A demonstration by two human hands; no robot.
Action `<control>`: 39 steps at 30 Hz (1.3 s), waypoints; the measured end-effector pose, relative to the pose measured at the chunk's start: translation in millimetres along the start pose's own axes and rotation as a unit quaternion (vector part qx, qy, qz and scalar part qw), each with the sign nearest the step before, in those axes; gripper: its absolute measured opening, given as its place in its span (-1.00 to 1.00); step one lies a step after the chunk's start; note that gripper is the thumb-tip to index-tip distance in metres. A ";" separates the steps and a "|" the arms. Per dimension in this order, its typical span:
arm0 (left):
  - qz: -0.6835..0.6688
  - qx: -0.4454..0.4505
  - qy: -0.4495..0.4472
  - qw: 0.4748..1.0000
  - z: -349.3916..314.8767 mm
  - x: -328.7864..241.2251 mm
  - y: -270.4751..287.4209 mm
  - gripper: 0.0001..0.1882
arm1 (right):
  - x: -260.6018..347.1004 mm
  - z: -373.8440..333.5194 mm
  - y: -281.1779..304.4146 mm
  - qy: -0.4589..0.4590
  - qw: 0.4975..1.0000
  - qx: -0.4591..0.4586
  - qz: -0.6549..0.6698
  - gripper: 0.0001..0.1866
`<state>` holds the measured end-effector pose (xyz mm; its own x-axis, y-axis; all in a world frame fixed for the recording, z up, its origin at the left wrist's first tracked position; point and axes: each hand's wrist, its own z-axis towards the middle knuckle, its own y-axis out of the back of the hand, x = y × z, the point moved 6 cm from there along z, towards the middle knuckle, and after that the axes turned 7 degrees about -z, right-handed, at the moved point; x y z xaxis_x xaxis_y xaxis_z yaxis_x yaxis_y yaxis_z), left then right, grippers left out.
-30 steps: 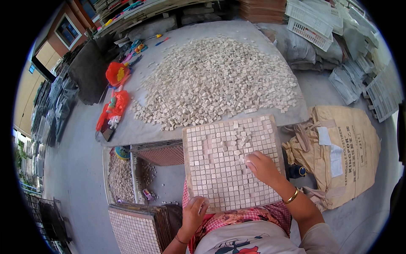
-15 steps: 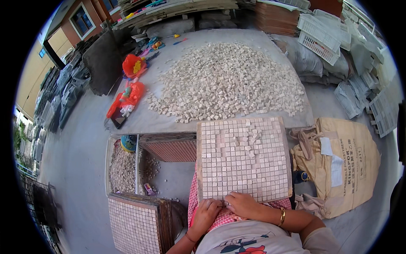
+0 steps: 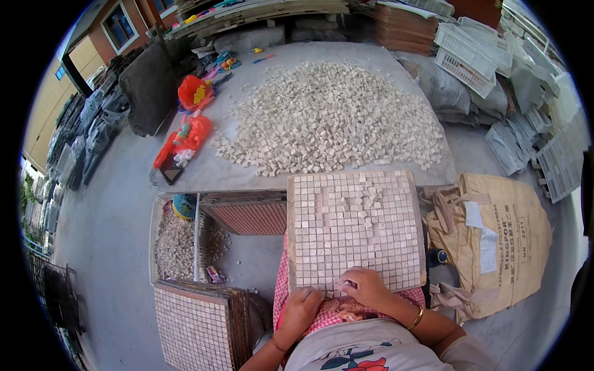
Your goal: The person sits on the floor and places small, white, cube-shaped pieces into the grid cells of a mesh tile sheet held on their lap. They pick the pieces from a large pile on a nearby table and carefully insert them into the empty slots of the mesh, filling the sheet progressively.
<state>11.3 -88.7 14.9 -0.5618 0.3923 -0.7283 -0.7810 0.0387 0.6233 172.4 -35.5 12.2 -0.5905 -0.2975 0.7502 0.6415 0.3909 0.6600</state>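
Observation:
In front of me lies a square board [image 3: 296, 235] filled with rows of small pale stone tiles [image 3: 396, 253], with a few loose ones [image 3: 366, 207] on top toward the far middle. My left hand [image 3: 301, 311] rests at the board's near edge, its fingers curled together against the front row; what they hold, if anything, is hidden. My right hand [image 3: 365, 289] is over the near tile rows, right of the left hand. Its thumb and forefinger are pinched together, and anything between them is too small to make out.
Beyond the board, a big heap of loose stone tiles [image 3: 340, 117] covers a table [image 3: 216, 179]. At left stand a bin of stone pieces [image 3: 176, 247] and stacked tiled boards [image 3: 192, 321]. A tan sack [image 3: 513, 247] lies at right, near a dark bottle [image 3: 438, 257]. White crates [image 3: 467, 71] sit behind.
My right hand has moved up and right from beside my left hand, onto the near tile rows. The left hand has shifted only slightly. The board's tiles look the same.

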 end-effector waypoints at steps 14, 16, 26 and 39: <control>0.090 0.110 -0.050 0.989 17.2 -24.4 -19.0 -0.82 | -71.5 -42.7 38.4 -0.192 0.901 -0.025 0.389 -0.82; 0.089 0.102 -0.055 0.989 18.2 -25.4 -18.7 -0.83 | -73.3 -45.1 46.5 -0.179 0.921 -0.046 0.342 -0.84; 0.124 0.117 -0.037 0.985 21.1 -29.3 -21.9 -0.85 | -49.8 -40.0 60.5 -0.010 0.994 -0.074 -0.081 -0.94; 0.072 0.076 -0.017 0.994 15.9 -19.4 -19.6 -0.90 | -44.1 -43.4 58.0 0.078 0.979 -0.116 -0.151 -0.95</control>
<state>41.9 -82.5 21.4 -0.6528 0.4341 -0.6208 -0.6418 0.1184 0.7577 256.9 -37.5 19.1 -0.7004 -0.5050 0.5044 0.5537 0.0614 0.8304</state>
